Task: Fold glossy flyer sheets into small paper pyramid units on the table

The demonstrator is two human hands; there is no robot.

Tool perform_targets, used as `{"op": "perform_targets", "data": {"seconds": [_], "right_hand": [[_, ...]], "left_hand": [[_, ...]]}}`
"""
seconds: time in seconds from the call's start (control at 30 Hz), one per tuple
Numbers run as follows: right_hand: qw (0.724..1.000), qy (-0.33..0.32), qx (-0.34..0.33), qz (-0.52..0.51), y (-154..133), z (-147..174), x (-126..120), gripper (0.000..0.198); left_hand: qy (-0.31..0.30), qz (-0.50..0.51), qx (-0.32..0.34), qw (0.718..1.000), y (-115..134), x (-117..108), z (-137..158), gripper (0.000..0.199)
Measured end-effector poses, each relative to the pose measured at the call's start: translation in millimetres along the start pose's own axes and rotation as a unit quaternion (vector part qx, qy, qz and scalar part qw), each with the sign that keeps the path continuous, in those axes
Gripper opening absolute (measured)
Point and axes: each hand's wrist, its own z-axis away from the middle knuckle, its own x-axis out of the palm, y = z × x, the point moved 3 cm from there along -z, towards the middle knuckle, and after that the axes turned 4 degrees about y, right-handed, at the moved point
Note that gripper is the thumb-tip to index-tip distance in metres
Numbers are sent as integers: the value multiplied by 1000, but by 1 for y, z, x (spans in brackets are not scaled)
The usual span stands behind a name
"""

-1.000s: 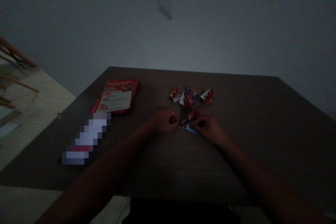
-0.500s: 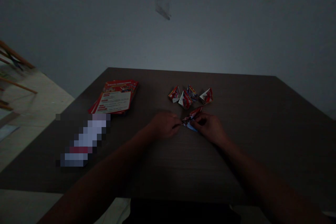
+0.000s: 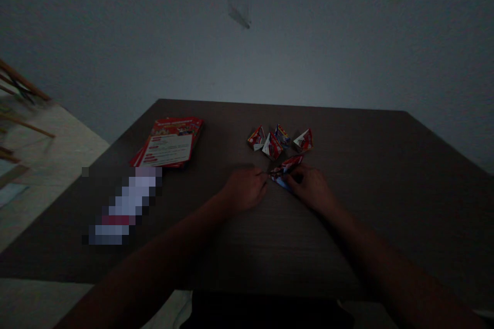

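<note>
A dim grey wall [image 3: 328,51] fills the top of the view. Below it stretches a dark, wood-grained desk [image 3: 389,180]. Toward its left edge lies a long object [image 3: 125,205] masked by coarse pixels, so what it is cannot be told. Just beyond sits a loose stack of red leaflets [image 3: 172,139], the top one with a white printed panel. Near the middle, the right hand [image 3: 312,186] holds a folded paper [image 3: 286,165] between thumb and fingers; the left hand [image 3: 245,188] has its fingers drawn in at the paper's left tip, too dark to tell whether they pinch it. The folded paper, red and blue, is between the hands. Just past it stand four smaller folded pieces [image 3: 273,147], three clustered, one slightly apart on the right.
</note>
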Motion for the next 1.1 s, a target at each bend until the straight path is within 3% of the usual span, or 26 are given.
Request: {"op": "perform_targets", "data": {"seconds": [0.57, 1.1], "right_hand": [[999, -1, -2, 45, 0, -3, 0, 21], [997, -15, 3, 72, -2, -6, 1, 23]], "left_hand": [[4, 11, -20, 1000, -1, 5, -1, 30], [3, 5, 5, 1000, 2, 3, -1, 30]]}}
